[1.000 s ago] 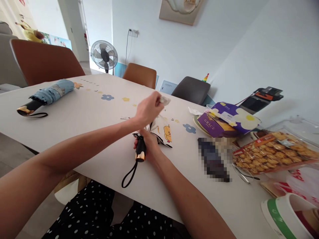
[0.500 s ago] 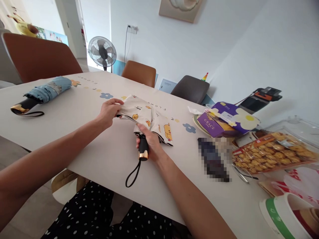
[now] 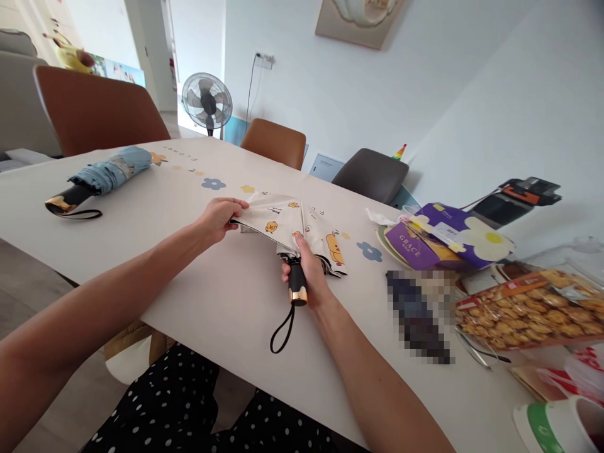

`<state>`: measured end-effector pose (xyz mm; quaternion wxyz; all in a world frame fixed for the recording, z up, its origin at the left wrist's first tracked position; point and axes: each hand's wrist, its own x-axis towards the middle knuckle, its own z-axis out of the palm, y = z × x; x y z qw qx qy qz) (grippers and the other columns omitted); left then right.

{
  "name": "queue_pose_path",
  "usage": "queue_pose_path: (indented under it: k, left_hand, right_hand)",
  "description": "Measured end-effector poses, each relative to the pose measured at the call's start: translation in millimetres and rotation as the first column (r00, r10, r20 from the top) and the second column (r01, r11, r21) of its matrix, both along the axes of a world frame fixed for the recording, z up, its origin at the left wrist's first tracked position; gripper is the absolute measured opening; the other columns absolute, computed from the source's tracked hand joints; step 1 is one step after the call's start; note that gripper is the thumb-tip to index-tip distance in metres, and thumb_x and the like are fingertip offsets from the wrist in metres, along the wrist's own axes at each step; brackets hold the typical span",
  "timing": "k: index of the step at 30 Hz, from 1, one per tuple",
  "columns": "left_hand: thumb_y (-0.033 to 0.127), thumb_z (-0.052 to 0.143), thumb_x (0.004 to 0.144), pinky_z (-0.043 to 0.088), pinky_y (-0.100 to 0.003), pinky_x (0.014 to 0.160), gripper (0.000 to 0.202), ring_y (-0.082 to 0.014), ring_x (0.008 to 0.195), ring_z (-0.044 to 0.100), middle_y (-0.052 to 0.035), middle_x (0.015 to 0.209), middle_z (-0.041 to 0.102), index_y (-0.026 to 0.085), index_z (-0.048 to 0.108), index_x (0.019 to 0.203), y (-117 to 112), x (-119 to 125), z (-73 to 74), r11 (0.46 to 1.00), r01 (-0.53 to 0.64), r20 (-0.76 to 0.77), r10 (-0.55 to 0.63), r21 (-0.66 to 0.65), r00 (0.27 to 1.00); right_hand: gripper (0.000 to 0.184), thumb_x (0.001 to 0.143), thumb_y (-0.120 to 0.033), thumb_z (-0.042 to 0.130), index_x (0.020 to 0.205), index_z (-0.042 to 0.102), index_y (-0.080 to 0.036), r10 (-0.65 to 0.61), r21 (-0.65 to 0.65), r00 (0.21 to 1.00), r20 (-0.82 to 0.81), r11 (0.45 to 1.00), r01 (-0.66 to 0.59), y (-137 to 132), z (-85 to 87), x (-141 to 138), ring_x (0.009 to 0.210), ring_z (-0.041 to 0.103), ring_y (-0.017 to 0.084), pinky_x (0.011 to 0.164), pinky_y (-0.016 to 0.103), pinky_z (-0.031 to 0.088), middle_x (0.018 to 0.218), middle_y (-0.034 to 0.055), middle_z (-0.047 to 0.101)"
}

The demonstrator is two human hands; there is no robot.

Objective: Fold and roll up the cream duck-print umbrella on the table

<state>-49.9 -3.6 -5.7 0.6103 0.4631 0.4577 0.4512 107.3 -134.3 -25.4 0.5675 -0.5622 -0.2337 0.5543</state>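
Note:
A white folding umbrella [image 3: 278, 217] with yellow duck prints is held over the table, its canopy loose and partly spread. My right hand [image 3: 309, 270] is closed around it where the folds meet the black handle, thumb lying on the cloth. The handle ends in a gold-coloured cap, and a black wrist strap [image 3: 282, 333] dangles from it. My left hand [image 3: 224, 217] pinches the canopy's left edge between thumb and fingers, drawing that panel out flat. Farther left lies a second umbrella [image 3: 113, 170], light blue and bundled up, with a black and gold handle.
On the right stand a purple box [image 3: 425, 242] on a plate, a pack of cookies [image 3: 533, 311], a pair of glasses [image 3: 474, 349], a blurred-out dark item [image 3: 418, 318] and a white-green cup [image 3: 542, 428]. Chairs [image 3: 274, 143] and a fan [image 3: 207, 100] stand beyond the table [image 3: 198, 314].
The view has shifted, moving everything across the picture. My left hand still pinches the canopy edge, and the panel it holds looks stretched out more to the left. My right hand keeps its hold.

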Motion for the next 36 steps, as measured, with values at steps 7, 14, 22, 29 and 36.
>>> queue_pose_path:
  k: [7,14,22,29,36]
  left_hand:
    - [0.005,0.047,0.045,0.024,-0.020,0.036,0.022,-0.0067,0.047,0.036,-0.0015,0.059,0.047,0.014,0.061,0.060,-1,-1,-2.0,0.999,0.030,-0.074,-0.027,0.042,0.997]
    - [0.008,0.052,0.050,0.032,-0.022,0.041,0.016,-0.0066,0.043,0.041,-0.0027,0.061,0.053,0.015,0.063,0.060,6,-3,-12.1,0.982,0.189,-0.269,-0.177,0.017,0.947]
    - [0.013,0.058,0.056,0.031,-0.026,0.047,0.011,-0.0109,0.039,0.040,0.0017,0.045,0.049,0.020,0.065,0.059,9,-6,-23.8,0.956,0.275,-0.589,-0.165,0.101,0.791]
    - [0.015,0.046,0.073,0.042,-0.026,0.074,0.019,-0.0157,0.079,0.055,-0.0040,0.093,0.061,0.021,0.064,0.076,-12,11,-17.3,0.761,0.141,-0.482,0.245,0.633,0.841]
    - [0.029,0.041,0.084,0.025,-0.031,0.105,0.034,-0.0177,0.126,0.033,-0.0032,0.131,0.046,0.024,0.057,0.113,-45,42,-17.4,0.560,0.507,-0.550,-0.107,0.656,0.829]
  right_hand:
    - [0.036,0.068,-0.049,0.065,0.073,0.051,-0.016,-0.023,0.007,0.999,0.026,1.000,0.023,0,1.5,0,0.036,0.047,0.010,0.034,0.021,0.043,0.047,-0.0016,0.052]
    - [0.031,0.070,-0.044,0.063,0.072,0.049,-0.017,-0.032,-0.020,0.998,0.055,0.999,0.033,0,5.1,-1,0.032,0.044,0.009,0.033,0.020,0.041,0.042,-0.0020,0.051]
    - [0.028,0.071,-0.040,0.062,0.070,0.046,-0.017,-0.060,-0.046,0.995,0.079,0.997,0.064,-2,12.9,-6,0.030,0.045,0.011,0.029,0.020,0.037,0.040,-0.0011,0.051]
    - [0.028,0.070,-0.039,0.063,0.076,0.048,-0.017,-0.051,-0.082,0.994,0.099,0.995,0.060,-6,15.4,-14,0.029,0.044,0.011,0.029,0.022,0.039,0.039,-0.0028,0.050]
    - [0.033,0.067,-0.039,0.064,0.085,0.053,-0.013,0.010,-0.032,0.980,0.197,0.999,-0.004,-5,8.7,-22,0.026,0.044,0.014,0.025,0.025,0.039,0.036,-0.0033,0.049]
